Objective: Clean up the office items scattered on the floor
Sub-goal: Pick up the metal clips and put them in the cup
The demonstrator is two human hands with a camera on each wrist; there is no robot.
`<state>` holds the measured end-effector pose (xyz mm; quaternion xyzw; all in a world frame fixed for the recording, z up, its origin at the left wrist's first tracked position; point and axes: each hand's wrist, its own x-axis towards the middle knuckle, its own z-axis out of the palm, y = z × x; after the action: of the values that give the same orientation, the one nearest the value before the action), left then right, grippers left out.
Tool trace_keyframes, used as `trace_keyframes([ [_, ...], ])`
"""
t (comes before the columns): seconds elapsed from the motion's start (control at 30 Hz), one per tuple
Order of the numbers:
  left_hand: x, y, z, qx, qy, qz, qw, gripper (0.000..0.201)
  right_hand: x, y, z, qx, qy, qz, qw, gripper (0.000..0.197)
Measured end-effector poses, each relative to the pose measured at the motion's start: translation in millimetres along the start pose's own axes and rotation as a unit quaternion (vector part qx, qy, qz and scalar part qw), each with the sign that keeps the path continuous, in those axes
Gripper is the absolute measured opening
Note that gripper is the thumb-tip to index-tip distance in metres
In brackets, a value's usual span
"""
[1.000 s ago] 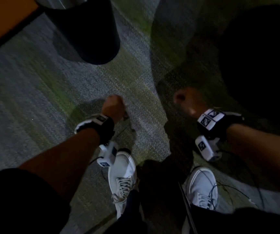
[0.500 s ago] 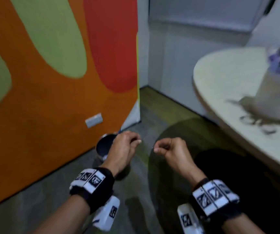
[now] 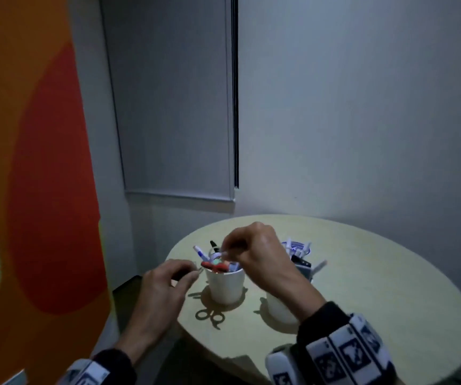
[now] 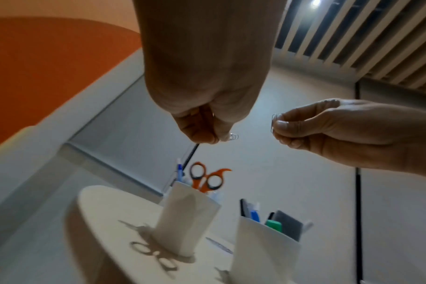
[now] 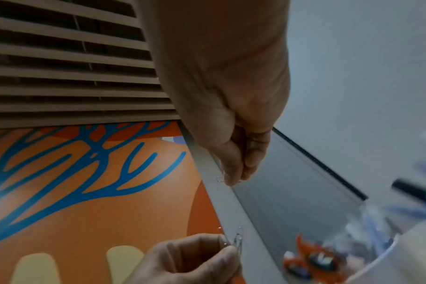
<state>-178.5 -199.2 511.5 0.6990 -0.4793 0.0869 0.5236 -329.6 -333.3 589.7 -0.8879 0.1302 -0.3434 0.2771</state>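
Note:
My left hand point(image 3: 192, 273) pinches a couple of thin metal paper clips point(image 5: 237, 240) just left of a white cup point(image 3: 225, 284) on the round table point(image 3: 362, 301). Above that cup's mouth, my right hand point(image 3: 226, 252) pinches one paper clip point(image 4: 273, 123) between thumb and forefinger. The cup holds orange-handled scissors point(image 4: 204, 178) and several pens. In the left wrist view the left hand point(image 4: 219, 138) has a clip's end point(image 4: 234, 136) poking out of its fingertips. The right wrist view shows the right hand point(image 5: 234, 178) above the left one.
A second white cup point(image 4: 263, 249) with pens and a dark flat item stands to the right, partly hidden behind my right forearm in the head view. An orange and green patterned wall point(image 3: 29, 190) is close on the left, and grey walls point(image 3: 362, 107) rise behind the table.
Both hands were down at the carpet a second ago. They have risen, and the view has swung up past the wall. Now they hover at the cup on the table.

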Motion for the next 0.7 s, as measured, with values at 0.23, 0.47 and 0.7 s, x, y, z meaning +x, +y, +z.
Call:
trace_keyframes([
  [0.23,55.5,56.8,78.2,0.003,-0.036,0.054,0.998,0.01,26.9,58.6,-89.0,-0.117,-0.071,0.107,0.985,0.01],
  [0.47,83.5,67.4,139.4,0.09,-0.145,0.053,0.984,0.009,39.3,107.0,-87.8,-0.203,-0.131,0.115,0.963,0.031],
  [0.7,105.8,64.1,166.3,0.154,-0.208,0.015,0.966,0.007,47.4,122.1,-74.6,-0.24,-0.145,0.126,0.952,0.013],
])
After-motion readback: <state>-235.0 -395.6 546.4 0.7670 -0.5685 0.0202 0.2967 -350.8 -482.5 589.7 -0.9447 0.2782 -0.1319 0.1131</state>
